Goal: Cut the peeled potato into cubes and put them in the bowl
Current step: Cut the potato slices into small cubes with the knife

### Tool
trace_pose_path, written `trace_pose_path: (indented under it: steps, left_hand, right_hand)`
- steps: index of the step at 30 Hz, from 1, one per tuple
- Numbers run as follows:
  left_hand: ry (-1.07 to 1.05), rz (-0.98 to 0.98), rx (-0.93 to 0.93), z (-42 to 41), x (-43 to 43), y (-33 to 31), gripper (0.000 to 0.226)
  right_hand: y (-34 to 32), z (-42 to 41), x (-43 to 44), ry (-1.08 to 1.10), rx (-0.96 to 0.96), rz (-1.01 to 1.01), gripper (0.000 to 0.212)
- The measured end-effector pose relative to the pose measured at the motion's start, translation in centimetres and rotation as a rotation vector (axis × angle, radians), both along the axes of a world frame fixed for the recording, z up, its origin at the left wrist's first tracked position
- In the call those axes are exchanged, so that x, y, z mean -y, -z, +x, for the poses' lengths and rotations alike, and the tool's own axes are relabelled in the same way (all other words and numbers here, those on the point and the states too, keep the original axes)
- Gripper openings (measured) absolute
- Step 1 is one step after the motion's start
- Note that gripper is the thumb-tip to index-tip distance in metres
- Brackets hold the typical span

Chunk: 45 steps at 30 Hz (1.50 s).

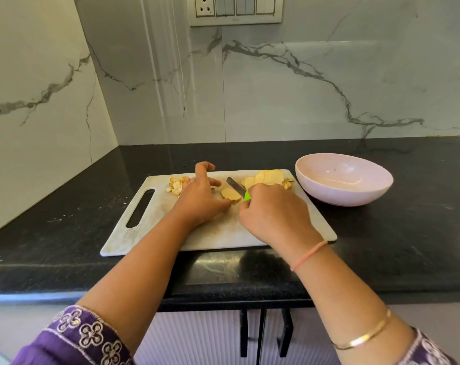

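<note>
Right hand grips knife; left hand steadies potato slice.

The right hand hides most of the knife's green handle

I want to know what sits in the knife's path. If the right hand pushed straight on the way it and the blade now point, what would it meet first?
Probably the potato slice by the knife: the right hand points up-left across the cutting board, and the slice lies against the blade. Beyond it are the left hand's fingers. Depth is hard to judge.
</note>
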<state>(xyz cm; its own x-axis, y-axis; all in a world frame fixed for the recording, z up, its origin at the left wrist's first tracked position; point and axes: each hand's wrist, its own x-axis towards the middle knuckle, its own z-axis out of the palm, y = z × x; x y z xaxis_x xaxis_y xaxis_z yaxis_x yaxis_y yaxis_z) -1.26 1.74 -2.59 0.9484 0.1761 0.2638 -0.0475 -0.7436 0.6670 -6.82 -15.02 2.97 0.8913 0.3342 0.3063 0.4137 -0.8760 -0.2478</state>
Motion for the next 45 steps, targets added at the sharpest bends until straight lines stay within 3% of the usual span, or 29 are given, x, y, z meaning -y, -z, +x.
trace_pose_path:
  steps: [11,15,22,35,41,45]
  left_hand:
    - [-0.017,0.021,0.039,0.2,-0.2,-0.2,0.065]
    - [-0.026,0.010,0.055,0.2,-0.2,-0.2,0.062]
    - [-0.025,0.014,0.043,0.2,-0.1,-0.1,0.059]
    - [0.116,0.215,-0.015,0.0,0.5,-0.6,0.054]
    - [0.071,0.202,0.052,0.1,0.5,-0.5,0.057]
    - [0.009,0.258,0.092,-0.1,0.3,-0.6,0.062]
  right_hand:
    - [0.6,0.5,-1.4,-0.030,0.013,-0.083,0.023]
    - [0.1,-0.6,-0.9,-0.064,0.033,-0.099,0.013]
    - [-0.5,-2.5,0.7,-0.077,0.022,-0.147,0.034]
    - [0.0,-2.9,2.4,0.050,-0.055,0.027,0.032]
    - [0.9,-2.3,1.0,0.075,-0.079,0.015,0.034]
    - [1.2,-1.5,0.8,0.065,-0.051,0.027,0.021]
